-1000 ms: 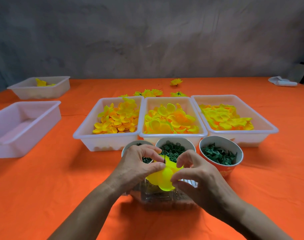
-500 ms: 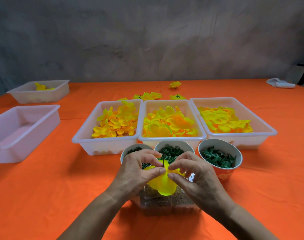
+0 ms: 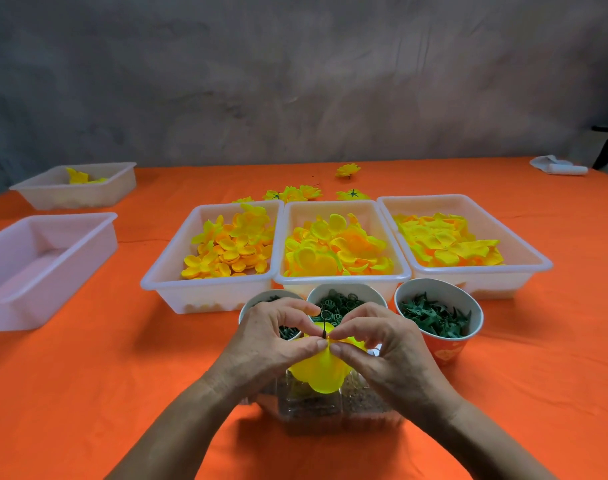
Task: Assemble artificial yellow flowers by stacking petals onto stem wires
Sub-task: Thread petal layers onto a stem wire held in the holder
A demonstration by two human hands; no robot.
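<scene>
Yellow petal piece [image 3: 321, 374] on dark stem wire [image 3: 325, 330], pinched by left hand [image 3: 271, 344] and right hand [image 3: 382, 348], just before middle bowl [image 3: 345, 301]. No legible writing.

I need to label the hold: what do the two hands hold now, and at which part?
Both the left hand and the right hand pinch one yellow petal piece at its centre, where the dark stem wire pokes up through it.
</scene>
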